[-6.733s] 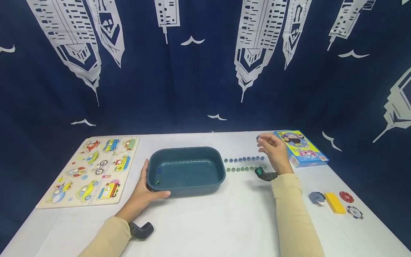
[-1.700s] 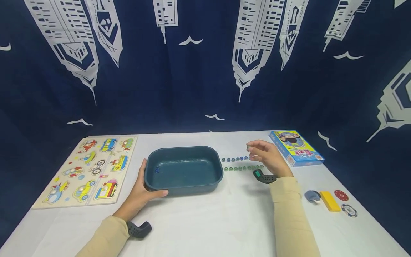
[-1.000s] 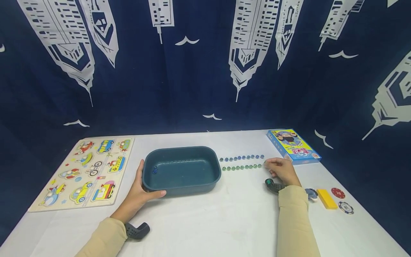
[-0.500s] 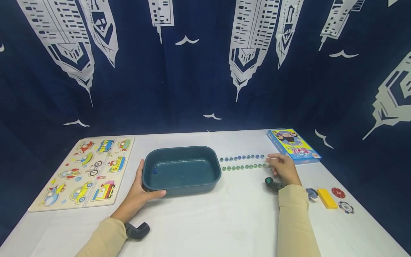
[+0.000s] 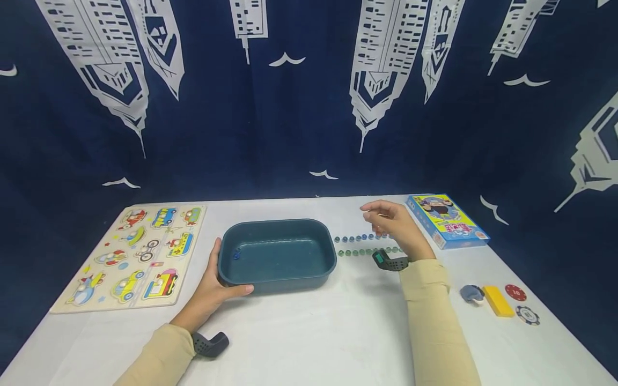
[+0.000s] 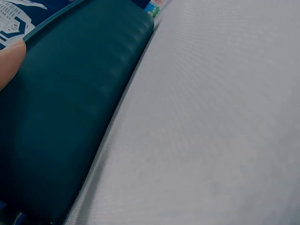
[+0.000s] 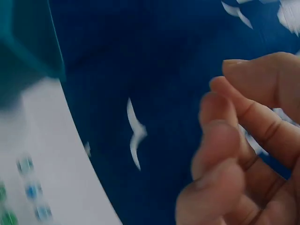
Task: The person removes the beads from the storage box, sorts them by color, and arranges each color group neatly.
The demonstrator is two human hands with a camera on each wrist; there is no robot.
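Note:
In the head view my left hand (image 5: pixel 212 292) grips the left end of a dark teal plastic basin (image 5: pixel 280 280), thumb along the front wall and fingers at the left side. The left wrist view shows the thumb (image 6: pixel 10 61) at the rim. Two blue marbles (image 5: pixel 236 253) lie at the basin's left end. My right hand (image 5: pixel 398 225) is raised over the right part of the marble rows, fingers loosely bent with nothing between them. A row of blue marbles (image 5: pixel 358 237) and a row of green marbles (image 5: pixel 354 252) run rightward from the basin; the hand and wrist camera hide parts of both.
A wooden picture puzzle board (image 5: pixel 132 257) lies at the left. Behind my right hand is a blue and yellow box (image 5: pixel 447 221). At the right are a grey-blue small object (image 5: pixel 471 293), a yellow block (image 5: pixel 498 301), a red chip (image 5: pixel 515 292) and a white-and-dark chip (image 5: pixel 527 315).
The green marble once in the basin now ends the green row; my right hand let it go there, then rose and moved left. Earlier it held a blue marble. My left hand stays on the basin.

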